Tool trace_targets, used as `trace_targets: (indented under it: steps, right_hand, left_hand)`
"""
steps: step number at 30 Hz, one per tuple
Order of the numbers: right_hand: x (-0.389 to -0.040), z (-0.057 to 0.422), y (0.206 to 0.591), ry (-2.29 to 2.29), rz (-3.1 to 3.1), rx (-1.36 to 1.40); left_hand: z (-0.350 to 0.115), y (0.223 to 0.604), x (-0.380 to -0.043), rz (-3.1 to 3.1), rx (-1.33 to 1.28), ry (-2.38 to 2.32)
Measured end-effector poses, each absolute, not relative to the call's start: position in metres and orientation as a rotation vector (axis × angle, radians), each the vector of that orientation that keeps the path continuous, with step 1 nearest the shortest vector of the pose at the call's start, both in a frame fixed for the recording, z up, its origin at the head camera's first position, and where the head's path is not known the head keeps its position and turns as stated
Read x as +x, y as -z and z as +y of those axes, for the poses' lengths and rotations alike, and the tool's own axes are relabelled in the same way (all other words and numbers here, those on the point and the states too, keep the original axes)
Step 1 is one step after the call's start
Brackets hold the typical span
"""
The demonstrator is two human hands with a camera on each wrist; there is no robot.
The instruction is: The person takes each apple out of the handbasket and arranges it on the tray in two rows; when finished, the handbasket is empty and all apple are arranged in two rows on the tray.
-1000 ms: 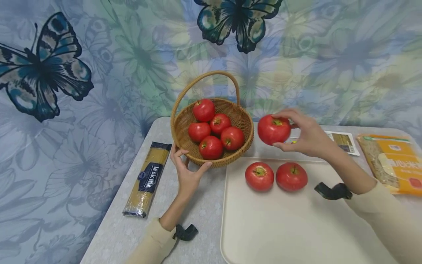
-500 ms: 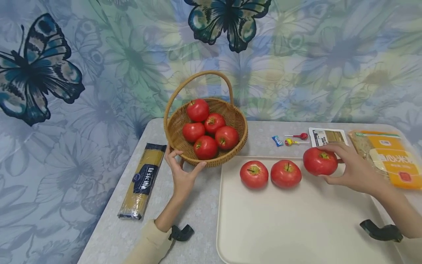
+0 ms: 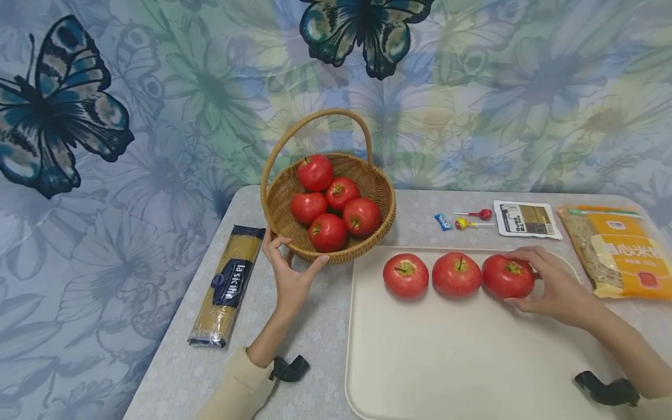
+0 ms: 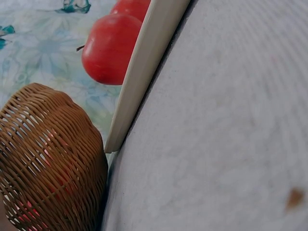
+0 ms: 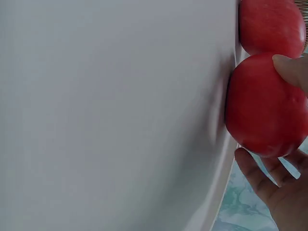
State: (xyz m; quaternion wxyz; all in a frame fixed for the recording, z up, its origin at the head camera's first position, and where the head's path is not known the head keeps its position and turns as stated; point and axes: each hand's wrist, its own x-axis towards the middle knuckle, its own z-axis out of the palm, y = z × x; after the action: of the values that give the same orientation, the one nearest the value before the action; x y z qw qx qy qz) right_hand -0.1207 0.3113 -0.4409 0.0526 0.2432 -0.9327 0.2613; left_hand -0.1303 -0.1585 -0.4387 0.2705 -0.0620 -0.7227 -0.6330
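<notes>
The grey table (image 3: pixel 325 356) fills the lower frame, its far edge crossing near mid-height and its left edge slanting to the bottom. The cream tray (image 3: pixel 451 356) takes the lower right; a strip of tabletop runs along its left rim, and its open surface stretches from the apple row down to the bottom edge. The wicker basket (image 3: pixel 389 223), centre-left, holds five red apples (image 3: pixel 328 232). At the right edge, the orange bag (image 3: pixel 616 251) carries white Chinese characters, "心米" among them. Lower left, the pasta packet (image 3: pixel 227 289) reads "la sicili", its last letters hard to make out. The left hand (image 3: pixel 292 280) grips the basket's lower-left rim; the right hand (image 3: pixel 559 291), well apart from it, holds the rightmost apple (image 3: pixel 506 277) at the tray's upper side, just beside two more apples (image 3: pixel 457 274). Right of centre, beyond the tray: a flat packet (image 3: pixel 527 219), print too small to read, two lollipops (image 3: pixel 485 214) and a blue sweet (image 3: pixel 443 221).
</notes>
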Motion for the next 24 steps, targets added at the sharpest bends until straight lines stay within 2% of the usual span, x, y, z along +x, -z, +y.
trace_targets:
  steps: [5, 11, 16, 24]
  right_hand:
    - [-0.121, 0.307, 0.428, -0.805, -2.853, 0.742]
    - [-0.144, 0.281, 0.378, -0.903, -2.833, 0.813]
    - [-0.170, 0.229, 0.343, -0.976, -2.801, 0.984]
    - [-0.228, 0.132, 0.324, -1.173, -2.718, 1.327]
  left_hand:
    - [-0.160, 0.441, -0.132, -1.930, -0.179, 1.709]
    - [-0.161, 0.442, -0.132, -1.936, -0.185, 1.704]
    - [-0.161, 0.441, -0.132, -1.936, -0.178, 1.696]
    - [-0.161, 0.440, -0.131, -1.952, -0.167, 1.701]
